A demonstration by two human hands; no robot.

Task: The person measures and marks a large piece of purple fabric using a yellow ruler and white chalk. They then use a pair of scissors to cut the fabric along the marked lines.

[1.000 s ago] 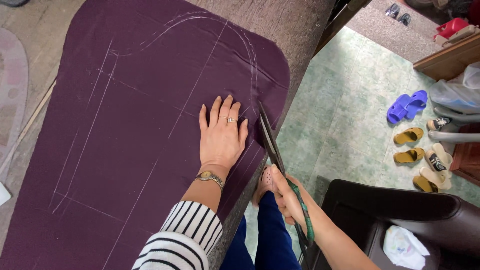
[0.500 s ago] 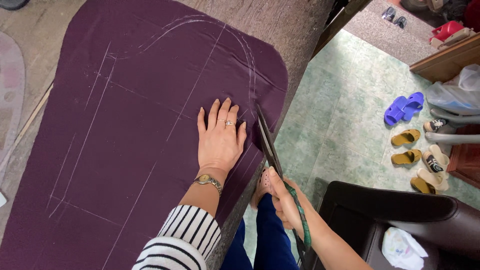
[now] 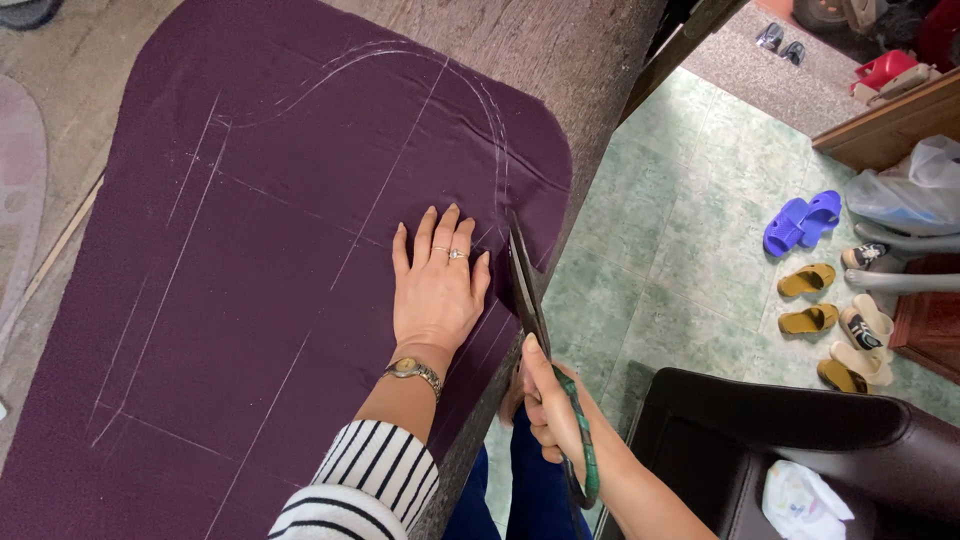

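Note:
A dark purple cloth (image 3: 260,270) with white chalk lines lies spread over a worn wooden table (image 3: 560,60). My left hand (image 3: 437,287) rests flat on the cloth near its right edge, fingers spread, with rings and a wristwatch on it. My right hand (image 3: 553,410) grips a pair of large scissors (image 3: 527,285) by green-wrapped handles. The dark blades point away from me along the chalk curve at the cloth's right edge, just right of my left hand.
The table edge runs diagonally on the right, with green tiled floor (image 3: 680,250) below it. A dark brown chair (image 3: 800,450) holding a white cloth stands at lower right. Blue slippers (image 3: 800,222) and several yellow sandals (image 3: 810,300) lie near a wooden cabinet.
The scissors have advanced a little farther up along the chalk line at the cloth's right edge. My left hand stays flat in the same spot.

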